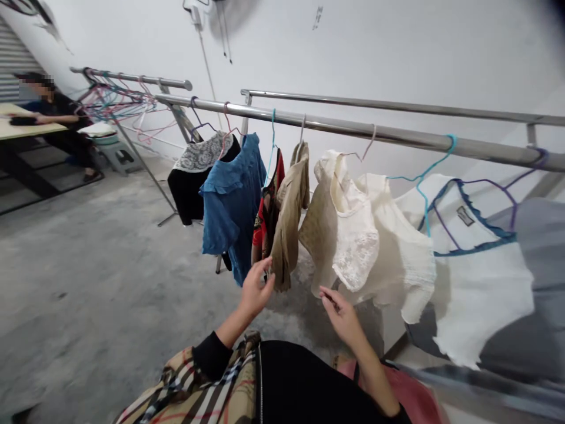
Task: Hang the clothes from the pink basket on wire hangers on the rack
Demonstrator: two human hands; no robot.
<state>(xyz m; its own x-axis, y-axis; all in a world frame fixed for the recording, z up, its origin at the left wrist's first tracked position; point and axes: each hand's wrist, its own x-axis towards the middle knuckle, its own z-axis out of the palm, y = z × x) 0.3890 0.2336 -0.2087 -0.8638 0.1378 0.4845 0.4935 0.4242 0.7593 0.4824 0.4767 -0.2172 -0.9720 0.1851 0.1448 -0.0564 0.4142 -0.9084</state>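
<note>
My left hand (257, 290) is beside the lower part of a brown garment (286, 235), its thumb and fingers apart. Whether the fingertips touch the cloth, I cannot tell. Below the hem of a cream lace top (353, 229) is my right hand (342, 315), fingers stretched forward and slightly bent, with nothing visible in them. Left of the brown garment hang a red and black patterned piece (260, 229) and a blue ruffled top (233, 200). A cream sleeveless top (397, 253) and a white top with blue trim (481, 282) hang to the right.
A metal rail (344, 126) carries the clothes on wire hangers. A black top with a lace collar (194, 176) hangs at its left. Farther back are bunched hangers (119, 103), a grey stool (121, 156) and a person (57, 112) seated at a table (26, 128).
</note>
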